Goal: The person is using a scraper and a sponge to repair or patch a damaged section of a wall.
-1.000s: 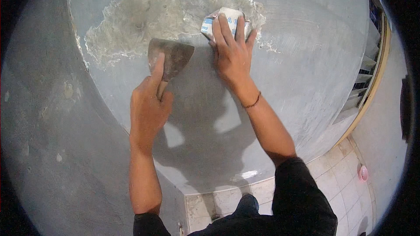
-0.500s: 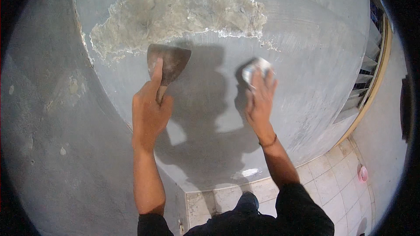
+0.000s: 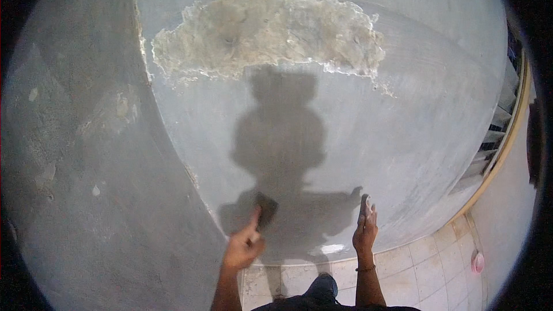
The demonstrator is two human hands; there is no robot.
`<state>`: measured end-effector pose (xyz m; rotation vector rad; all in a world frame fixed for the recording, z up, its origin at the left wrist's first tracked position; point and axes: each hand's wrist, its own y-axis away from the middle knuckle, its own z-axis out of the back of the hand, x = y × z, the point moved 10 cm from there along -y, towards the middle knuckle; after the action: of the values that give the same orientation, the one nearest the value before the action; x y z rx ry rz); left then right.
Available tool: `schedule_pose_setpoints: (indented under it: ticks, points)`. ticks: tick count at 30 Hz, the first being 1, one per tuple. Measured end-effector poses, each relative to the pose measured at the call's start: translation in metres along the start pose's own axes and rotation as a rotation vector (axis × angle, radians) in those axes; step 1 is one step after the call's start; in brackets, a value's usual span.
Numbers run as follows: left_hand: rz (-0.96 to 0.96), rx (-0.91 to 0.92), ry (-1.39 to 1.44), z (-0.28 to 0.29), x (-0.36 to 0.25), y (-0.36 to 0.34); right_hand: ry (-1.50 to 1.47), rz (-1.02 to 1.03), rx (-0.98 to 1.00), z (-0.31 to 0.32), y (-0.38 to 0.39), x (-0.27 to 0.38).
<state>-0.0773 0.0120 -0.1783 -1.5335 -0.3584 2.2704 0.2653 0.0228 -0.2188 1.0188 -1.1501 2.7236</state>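
My left hand (image 3: 243, 250) grips a putty knife (image 3: 267, 209) low in front of the grey wall (image 3: 403, 138). Its index finger stretches along the wide, dark blade; the handle is mostly hidden in the fist. In my right hand (image 3: 364, 234), farther right at a similar height, is a small folded piece that looks like sandpaper (image 3: 366, 203), dark on one side and whitish on the other. That hand is turned edge-on. Well above both hands, a rough beige bare patch (image 3: 276, 34) with flaking white edges spreads across the wall.
A second, darker wall (image 3: 86, 155) meets this one at a chipped corner on the left. Louvred slats (image 3: 494, 137) in a yellowish frame stand at the right. Below are pale floor tiles (image 3: 403, 262) and a small pink container (image 3: 477, 262). My shadow falls on the wall.
Both hands have dropped from near the patch to low on the wall, still holding their things. My right hand has turned edge-on. The view has shifted, so the patch sits lower and farther right.
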Motion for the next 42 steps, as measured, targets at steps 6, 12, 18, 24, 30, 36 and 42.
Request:
schedule_pose_setpoints:
  ticks: [6,12,18,24,30,36,42]
  points:
    - [0.334,0.272,0.009,-0.057,0.036,0.044,-0.157,-0.102,0.047,-0.030,0.018,-0.001]
    - [0.361,0.322,0.006,-0.060,0.040,0.047,-0.284,-0.031,0.126,-0.050,0.022,0.035]
    - [0.404,0.320,0.025,-0.058,0.039,0.047,-0.316,0.050,0.198,-0.060,0.028,0.048]
    - [0.351,0.340,0.019,-0.065,0.033,0.045,-0.302,0.021,0.230,-0.062,0.034,0.039]
    - [0.201,0.313,0.038,-0.070,0.036,0.055,-0.325,-0.017,0.277,-0.065,0.044,0.033]
    - [0.276,0.315,0.033,-0.078,0.050,0.060,-0.285,0.049,0.255,-0.062,0.054,0.025]
    - [0.450,0.374,0.055,-0.070,0.046,0.059,-0.278,-0.053,0.324,-0.073,0.052,0.018]
